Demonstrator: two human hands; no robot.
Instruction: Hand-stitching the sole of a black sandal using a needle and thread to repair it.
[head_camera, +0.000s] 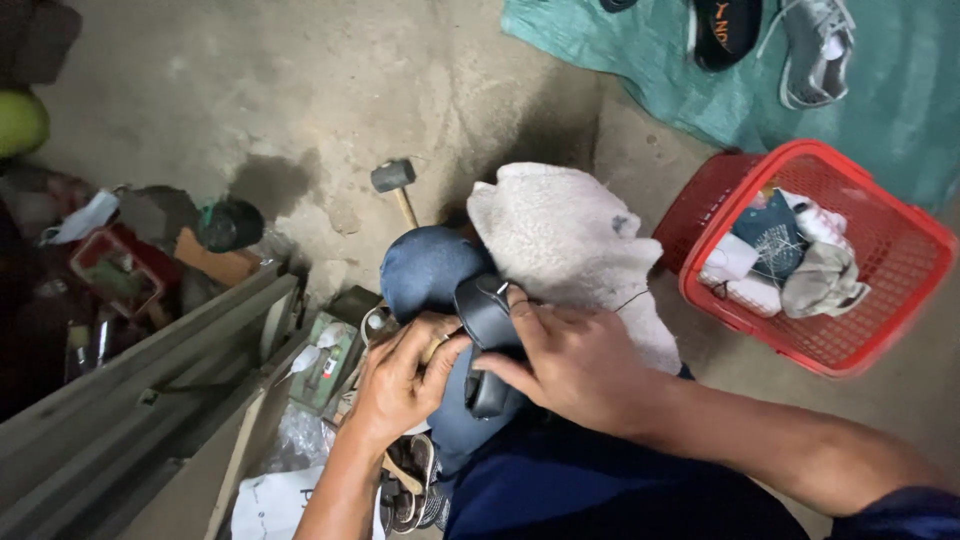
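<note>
- Gripping a dark shoe (487, 340) over the knee (425, 270), near frame centre, toe pointing toward 12 o'clock.
- Closing the right hand (575, 365) around the shoe from 3 o'clock, thumb pressing on the upper, fingers curling under and out of sight.
- Pinching with the left hand (400, 385) from 8 o'clock, fingers nearly shut against the shoe's side; cannot tell whether a small tool or thread is sitting between those fingertips.
- Resting the work beside a pale towel (565, 245) draped at 1 o'clock of the shoe.
- Probably working best by keeping the right-hand clamp firm, bracing the shoe on the knee so nothing twists, and making short controlled moves with the left fingertips.
- Leaving the mallet (395, 180) on the floor at 11 o'clock, and the red basket (905, 290) of shoes at 3 o'clock, well apart.
</note>
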